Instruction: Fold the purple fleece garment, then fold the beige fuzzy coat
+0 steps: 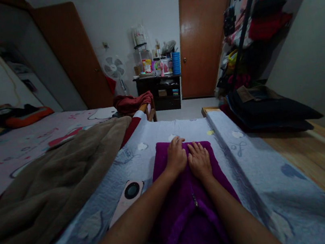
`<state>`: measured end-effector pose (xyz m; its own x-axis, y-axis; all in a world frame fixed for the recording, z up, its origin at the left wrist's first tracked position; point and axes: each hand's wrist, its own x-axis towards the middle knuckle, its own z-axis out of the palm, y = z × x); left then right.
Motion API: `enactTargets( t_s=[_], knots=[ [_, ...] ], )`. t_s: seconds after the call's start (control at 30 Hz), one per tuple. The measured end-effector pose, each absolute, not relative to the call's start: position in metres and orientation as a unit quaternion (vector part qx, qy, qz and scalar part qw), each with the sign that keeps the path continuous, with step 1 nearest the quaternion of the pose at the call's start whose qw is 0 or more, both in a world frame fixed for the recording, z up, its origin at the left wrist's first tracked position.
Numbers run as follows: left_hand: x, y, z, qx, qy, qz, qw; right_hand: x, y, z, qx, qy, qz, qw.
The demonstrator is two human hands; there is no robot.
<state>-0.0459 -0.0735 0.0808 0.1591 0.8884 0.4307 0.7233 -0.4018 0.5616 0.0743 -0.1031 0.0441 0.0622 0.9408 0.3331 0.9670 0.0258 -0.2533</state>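
A purple zip-up garment (pixel 175 191) lies folded into a long rectangle on the bed, its collar end nearest me. A short stretch of zipper with its pull shows along the middle. On the far part of the fold rests my left hand (pixel 177 156), palm down, with fingers stretched forward and slightly bent. Beside it, my right hand (pixel 199 161) lies flat on the same cloth with its fingers a little apart. Neither hand grips anything. To the left of the garment, a pale pink phone (pixel 124 201) with a large round camera ring is partly covered by my left forearm.
A blue-grey patterned sheet (pixel 249 174) covers the bed. Left of it lie a brown blanket (pixel 94 156) and a pink patterned bed cover (pixel 45 135). Dark folded items (pixel 267 106) are stacked at right. Beyond stand a fan (pixel 114 68), a black cabinet (pixel 152 95) and a wooden door (pixel 203 38).
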Motion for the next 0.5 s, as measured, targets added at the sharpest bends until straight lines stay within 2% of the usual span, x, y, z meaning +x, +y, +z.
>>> enactTargets(
  t_s=[0.2, 0.5],
  knots=[
    [-0.048, -0.091, 0.047, 0.772, 0.553, 0.286, 0.124, 0.074, -0.102, 0.042, -0.695, -0.685, -0.027, 0.216],
    [-0.049, -0.096, 0.042, 0.8, 0.546, 0.245, 0.051, 0.07, -0.103, 0.047, -0.757, -0.614, -0.027, 0.222]
  ],
)
